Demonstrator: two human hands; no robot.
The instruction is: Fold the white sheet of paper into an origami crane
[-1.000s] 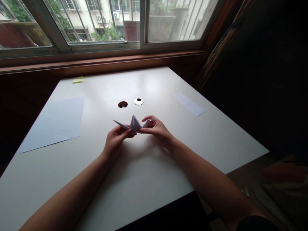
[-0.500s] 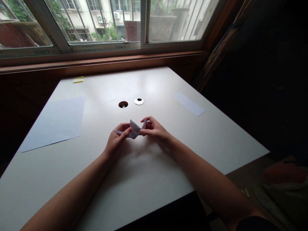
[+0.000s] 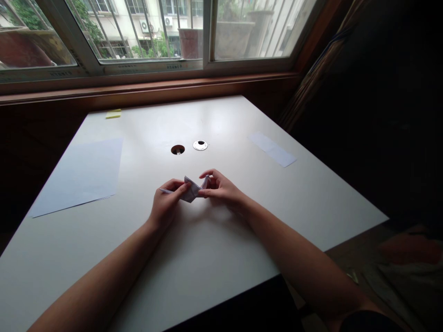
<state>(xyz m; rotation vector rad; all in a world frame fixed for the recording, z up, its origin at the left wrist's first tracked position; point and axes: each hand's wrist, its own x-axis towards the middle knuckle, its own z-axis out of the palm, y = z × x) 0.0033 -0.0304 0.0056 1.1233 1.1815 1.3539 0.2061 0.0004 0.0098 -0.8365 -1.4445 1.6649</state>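
A small piece of folded paper (image 3: 191, 191), whitish with pointed corners, is held up between my two hands over the white table (image 3: 221, 267). My left hand (image 3: 166, 197) pinches its left part, thumb on the near face; a thin pointed end sticks out past the fingers on the left. At the right side of the paper, my right hand (image 3: 220, 186) is closed with thumb and index finger around another raised, folded part. The fingertips behind the paper are partly hidden.
Large paper sheets (image 3: 81, 173) lie at the left, with a yellow sticky pad (image 3: 113, 114) behind them. A round cable hole (image 3: 177, 150) and its metal cover (image 3: 200, 145) are beyond my hands. A creased paper strip (image 3: 272, 149) lies at the right. A window (image 3: 204, 69) borders the back.
The folded paper has tilted and shifted slightly left and down, together with my left hand. My right thumb and fingers have moved a little left on their part of it.
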